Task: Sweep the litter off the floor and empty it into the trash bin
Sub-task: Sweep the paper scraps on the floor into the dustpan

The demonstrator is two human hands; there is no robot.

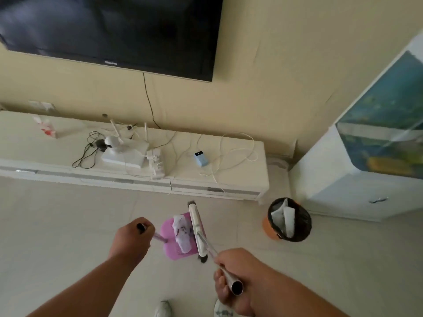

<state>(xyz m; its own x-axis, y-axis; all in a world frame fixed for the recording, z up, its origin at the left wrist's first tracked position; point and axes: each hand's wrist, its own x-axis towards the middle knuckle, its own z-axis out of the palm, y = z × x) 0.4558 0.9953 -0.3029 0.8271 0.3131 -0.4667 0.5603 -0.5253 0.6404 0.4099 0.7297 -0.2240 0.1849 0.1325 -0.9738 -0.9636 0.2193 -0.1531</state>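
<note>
A pink dustpan (168, 229) rests on the pale tiled floor, with crumpled white litter (182, 232) lying in it. My left hand (132, 239) grips the dustpan's handle at its black top end. My right hand (238, 273) holds the metal pole of a broom. The white broom head (198, 229) lies along the dustpan's right edge, against the litter. An orange trash bin (288, 219) with a black liner stands to the right on the floor, with white paper inside.
A low white TV cabinet (229, 186) runs along the wall just behind the dustpan, covered with cables, a router and a small blue device (201, 159). A white stand (338, 184) with a fish tank sits behind the bin. My shoes (163, 308) show at the bottom.
</note>
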